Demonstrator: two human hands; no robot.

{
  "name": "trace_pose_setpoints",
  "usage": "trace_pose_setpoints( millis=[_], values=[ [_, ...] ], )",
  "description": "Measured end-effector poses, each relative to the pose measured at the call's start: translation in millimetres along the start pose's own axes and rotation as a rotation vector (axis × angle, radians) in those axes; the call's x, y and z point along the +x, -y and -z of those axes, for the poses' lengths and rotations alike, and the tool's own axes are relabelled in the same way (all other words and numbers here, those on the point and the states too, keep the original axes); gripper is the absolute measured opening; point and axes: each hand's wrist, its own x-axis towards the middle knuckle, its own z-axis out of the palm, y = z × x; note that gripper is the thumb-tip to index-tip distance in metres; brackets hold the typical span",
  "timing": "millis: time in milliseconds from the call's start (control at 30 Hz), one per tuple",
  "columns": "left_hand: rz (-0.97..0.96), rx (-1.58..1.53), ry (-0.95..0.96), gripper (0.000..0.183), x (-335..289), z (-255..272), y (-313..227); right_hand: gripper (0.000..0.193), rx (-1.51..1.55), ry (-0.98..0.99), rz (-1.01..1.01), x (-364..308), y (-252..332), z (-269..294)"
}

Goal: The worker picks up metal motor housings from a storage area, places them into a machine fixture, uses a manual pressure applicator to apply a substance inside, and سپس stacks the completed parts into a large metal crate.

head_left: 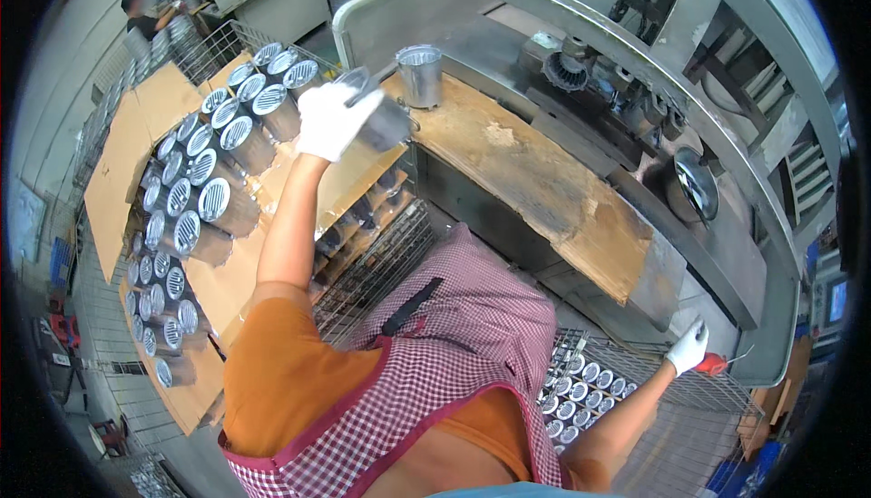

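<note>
My left hand, in a white glove, is closed on a metal cup blurred by motion, at the left end of the worn work board. Just beyond it another metal cup stands upright on the board. Off to the right, my gloved right hand is closed around a red-handled tool with a thin bent metal rod; part of the handle is hidden in the glove. Left of my left arm, rows of metal cups with slotted tops stand on brown cardboard.
A machine with a curved pale frame rises behind the board. A round shiny metal piece sits at its right. Wire baskets hold more cups beside my right arm. Another person is at the far left.
</note>
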Motion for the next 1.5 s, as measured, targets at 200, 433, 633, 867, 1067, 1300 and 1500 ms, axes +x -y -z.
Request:
trace_pose_setpoints(
  millis=[200, 433, 633, 867, 1067, 1300, 1500],
  values=[
    [0.041, 0.049, 0.429, 0.049, 83.6, -28.6, -72.2, 0.042, -0.012, -0.072, 0.059, 8.8, -17.2, -10.5],
    [-0.084, 0.072, 0.515, 0.049, 57.8, -124.6, -77.7, 0.033, 0.015, -0.085, 0.050, -3.9, 1.0, 1.1],
    [-0.098, -0.033, 0.195, 0.037, 72.3, -82.9, -116.7, 0.035, -0.039, -0.115, 0.114, -9.7, 3.1, 0.5],
    [0.050, -0.338, 0.196, 0.047, 50.5, -157.8, -199.9, 0.028, -0.127, -0.171, 0.103, -7.4, 16.3, -1.5],
    [-0.025, -0.060, 0.497, 0.057, 11.6, -189.4, -212.0, 0.027, -0.086, -0.206, 0.153, -4.1, 18.0, -8.6],
    [0.005, 0.008, 0.208, 0.059, 4.9, -216.3, -193.7, 0.027, -0.028, -0.281, 0.129, -11.1, 19.0, -0.7],
    [0.001, 0.110, 0.523, 0.057, 5.8, -212.6, -193.8, 0.025, 0.030, -0.314, 0.155, -11.5, 22.9, -3.5]
  ],
)
